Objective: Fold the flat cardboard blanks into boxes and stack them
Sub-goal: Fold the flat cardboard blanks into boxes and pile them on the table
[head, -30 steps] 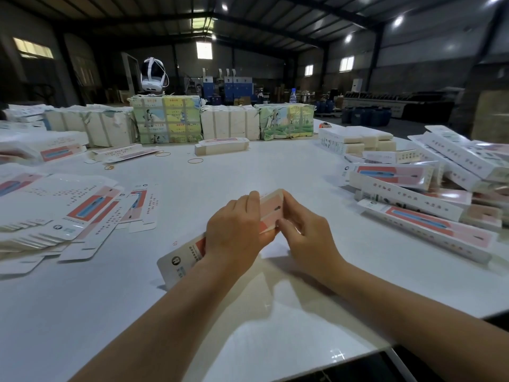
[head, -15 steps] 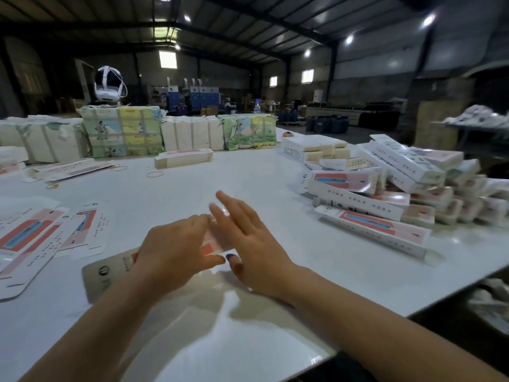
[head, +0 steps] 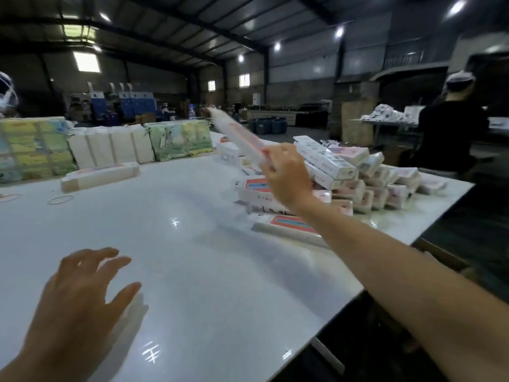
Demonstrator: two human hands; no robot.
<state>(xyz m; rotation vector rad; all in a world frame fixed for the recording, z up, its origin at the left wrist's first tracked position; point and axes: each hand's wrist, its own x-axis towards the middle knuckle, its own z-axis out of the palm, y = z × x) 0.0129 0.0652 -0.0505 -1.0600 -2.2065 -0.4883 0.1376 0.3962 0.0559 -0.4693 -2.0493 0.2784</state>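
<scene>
1. Nearest to me, my left hand (head: 82, 293) hovers low over the glossy white table (head: 192, 271), fingers spread and relaxed, holding nothing.
2. Further out, my right hand (head: 286, 177) is raised above the table's right side, fingers curled round one end of a long, narrow white cardboard box with a red-orange stripe (head: 237, 136). The box slants up and away to the left, blurred, in the air, touching nothing else.
3. Just beyond and below that hand lies the loose heap of finished white-and-pink boxes (head: 358, 177), some piled crosswise, one long box (head: 289, 230) lying apart at the near edge.
4. My judgement: this box is folded and is on its way to the heap, so the step in hand is stacking. Many boxes are done; I see no flat blanks here, so I cannot tell how many are left.
5. Mid-table lie a rubber band (head: 60, 199) and a single pale long box (head: 102, 175).
6. Along the far edge stand wrapped bundles of green-and-yellow printed packs (head: 35, 147) and plain white packs (head: 110, 147).
7. Behind is a dim warehouse with roof lights, blue machines (head: 124, 103), and a person in dark clothes (head: 451, 133) at another table on the right.
</scene>
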